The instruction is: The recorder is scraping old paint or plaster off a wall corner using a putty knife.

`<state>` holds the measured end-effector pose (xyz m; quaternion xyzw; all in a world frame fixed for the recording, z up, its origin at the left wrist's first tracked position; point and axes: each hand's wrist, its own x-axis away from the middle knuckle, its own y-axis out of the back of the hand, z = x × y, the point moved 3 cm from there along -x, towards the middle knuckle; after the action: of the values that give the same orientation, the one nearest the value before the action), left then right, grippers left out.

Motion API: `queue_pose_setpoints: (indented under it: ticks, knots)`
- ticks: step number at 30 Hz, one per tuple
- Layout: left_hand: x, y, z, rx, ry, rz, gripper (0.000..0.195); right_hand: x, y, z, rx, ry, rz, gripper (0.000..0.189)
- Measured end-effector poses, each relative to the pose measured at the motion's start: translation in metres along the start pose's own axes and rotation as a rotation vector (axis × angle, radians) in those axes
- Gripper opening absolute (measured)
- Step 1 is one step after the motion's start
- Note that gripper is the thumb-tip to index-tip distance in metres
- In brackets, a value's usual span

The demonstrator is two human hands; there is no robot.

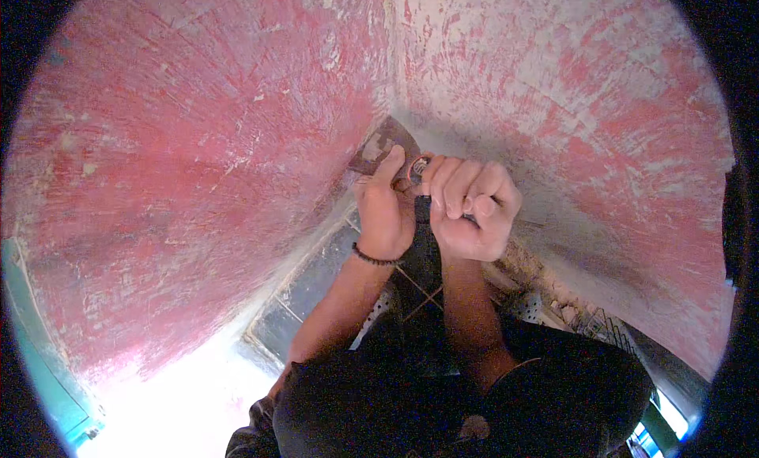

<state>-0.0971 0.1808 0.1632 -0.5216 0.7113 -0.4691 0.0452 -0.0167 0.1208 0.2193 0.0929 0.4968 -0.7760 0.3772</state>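
Observation:
A broad-bladed scraper (370,153), its metal blade dark and stained, is held between both hands. My right hand (474,206) is wrapped around the handle, which is largely hidden by the fingers. My left hand (386,215), with a dark beaded bracelet (375,257) at the wrist, lays its thumb on the blade's face; its other fingers are mostly hidden behind. One edge of the blade lies at the left wall (195,143), near the inner corner where it meets the right wall (605,120). Both walls carry patchy red-pink paint over a pale layer.
Dark floor tiles (308,277) with pale joints run below the left wall. Rubble and loose debris (569,312) lie along the foot of the right wall. A teal frame (38,363) stands at the far left, beside a glaring bright opening (178,410).

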Motion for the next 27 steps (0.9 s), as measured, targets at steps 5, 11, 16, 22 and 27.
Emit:
queue_pose_setpoints:
  ticks: [5,11,16,22,27]
  knots:
    - [0.008,-0.018,0.001,-0.013,0.015,-0.053,0.006,-0.010,0.001,0.013,-0.051,-0.002,0.016,0.030]
    - [0.000,-0.015,0.000,0.079,0.062,0.161,0.005,-0.016,-0.008,0.011,0.003,-0.001,-0.064,0.027]
    - [-0.001,-0.011,-0.008,0.040,0.021,0.260,0.011,-0.017,-0.019,0.007,0.188,0.063,-0.052,0.023]
    - [-0.018,-0.007,0.001,-0.084,0.053,0.212,0.008,-0.016,-0.012,-0.003,0.202,0.088,-0.125,0.027]
    - [-0.008,-0.010,0.002,0.020,-0.017,0.218,0.012,-0.016,-0.003,0.011,0.032,0.031,0.031,0.027]
